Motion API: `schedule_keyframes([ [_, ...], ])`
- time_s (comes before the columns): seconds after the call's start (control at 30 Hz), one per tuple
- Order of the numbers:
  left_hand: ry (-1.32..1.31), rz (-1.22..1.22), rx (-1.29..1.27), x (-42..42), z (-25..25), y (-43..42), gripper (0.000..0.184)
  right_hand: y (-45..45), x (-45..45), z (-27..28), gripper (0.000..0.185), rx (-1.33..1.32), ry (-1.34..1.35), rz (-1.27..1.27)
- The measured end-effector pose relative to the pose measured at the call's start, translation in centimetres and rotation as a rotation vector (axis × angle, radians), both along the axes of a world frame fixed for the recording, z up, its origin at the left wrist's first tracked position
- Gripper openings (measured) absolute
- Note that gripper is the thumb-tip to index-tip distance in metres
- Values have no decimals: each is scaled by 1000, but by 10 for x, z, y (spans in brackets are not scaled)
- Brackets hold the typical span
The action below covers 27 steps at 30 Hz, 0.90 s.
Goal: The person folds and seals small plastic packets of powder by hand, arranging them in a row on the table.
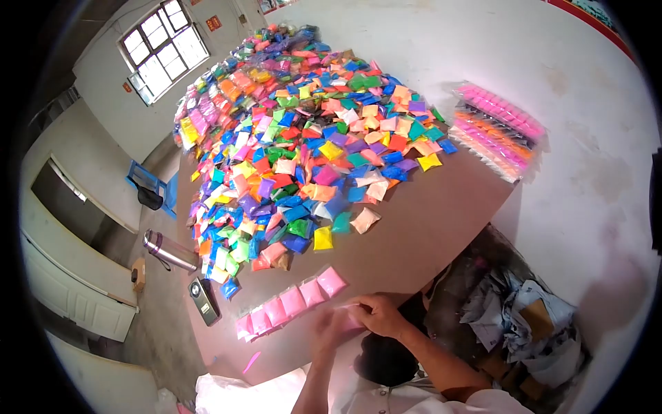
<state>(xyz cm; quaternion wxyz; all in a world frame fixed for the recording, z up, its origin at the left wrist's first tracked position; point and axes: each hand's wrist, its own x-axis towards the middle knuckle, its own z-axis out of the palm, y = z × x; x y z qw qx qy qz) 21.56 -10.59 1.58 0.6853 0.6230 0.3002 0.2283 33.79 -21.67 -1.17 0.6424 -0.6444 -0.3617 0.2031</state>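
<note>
My right hand is at the table's near edge, its fingers closed together. A bit of pinkish, see-through stuff shows at its fingertips, too small to name. Close beside it on the left, my left hand is smeared by motion, so its fingers cannot be made out. Just beyond both hands lies a row of pink packets, side by side in clear film. A thin pink strip rests on the table to the left of my left hand.
A big heap of small coloured packets covers the far part of the brown table. Stacked packet strips lie by the wall. A phone and a steel flask are at the left edge. Crumpled plastic fills a box at right.
</note>
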Motion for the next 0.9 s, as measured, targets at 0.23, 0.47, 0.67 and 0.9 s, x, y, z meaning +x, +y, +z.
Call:
schedule_keyframes([
  [0.23, 227, -139, 162, 1, -17, 7, 27, -2, -5, -5, 11, 48, -69, -121],
  [0.47, 27, -61, 46, 3, -1, -2, 26, -4, -1, 15, 18, -106, -88, -49],
  [0.67, 93, -96, 102, 1, -7, 3, 23, -4, -3, -6, 15, -15, 2, -62],
  [0.9, 130, -141, 47, 1, -4, 6, 22, -3, -2, 1, 20, -61, 30, -119],
])
